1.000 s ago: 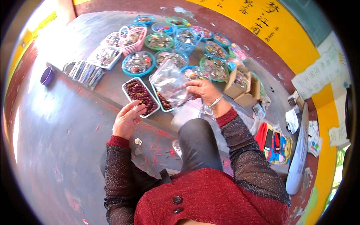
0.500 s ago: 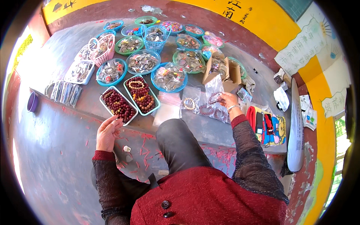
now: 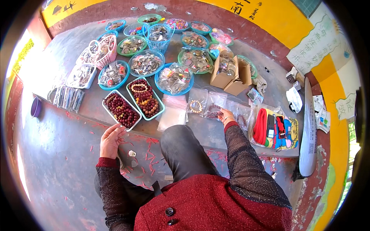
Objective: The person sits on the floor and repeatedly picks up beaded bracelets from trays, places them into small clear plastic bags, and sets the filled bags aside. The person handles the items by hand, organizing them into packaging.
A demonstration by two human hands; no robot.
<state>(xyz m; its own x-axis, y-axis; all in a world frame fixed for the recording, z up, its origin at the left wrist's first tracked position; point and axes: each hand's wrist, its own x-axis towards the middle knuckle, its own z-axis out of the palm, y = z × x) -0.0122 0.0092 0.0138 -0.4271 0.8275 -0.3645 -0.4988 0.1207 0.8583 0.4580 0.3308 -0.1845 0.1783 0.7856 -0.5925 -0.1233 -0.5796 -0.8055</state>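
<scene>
My right hand [image 3: 226,116] is at a clear plastic bag with a dark beaded bracelet [image 3: 213,110], its fingers closed at the bag's lower right side. The bag lies on the grey ledge beside another bag holding a pale beaded bracelet [image 3: 195,106]. More bagged dark bracelets [image 3: 241,120] lie partly behind my right wrist. My left hand [image 3: 110,141] hovers by the near edge of a white tray of dark red bead bracelets [image 3: 121,109], fingers loosely stretched and apparently holding nothing. A pale green tray [image 3: 146,98] of red and amber bead bracelets stands alongside.
A stack of clear bags [image 3: 172,113] lies right of the trays. Behind are basins of bagged trinkets [image 3: 174,79], a blue basket [image 3: 158,36], a pink basket [image 3: 105,49] and an open cardboard box [image 3: 238,81]. A colourful pouch with red cord [image 3: 277,129] sits at right.
My right hand has come down and nearer with the bagged dark bracelet, which was held raised and now lies flat on the ledge. My left hand's fingers have loosened slightly.
</scene>
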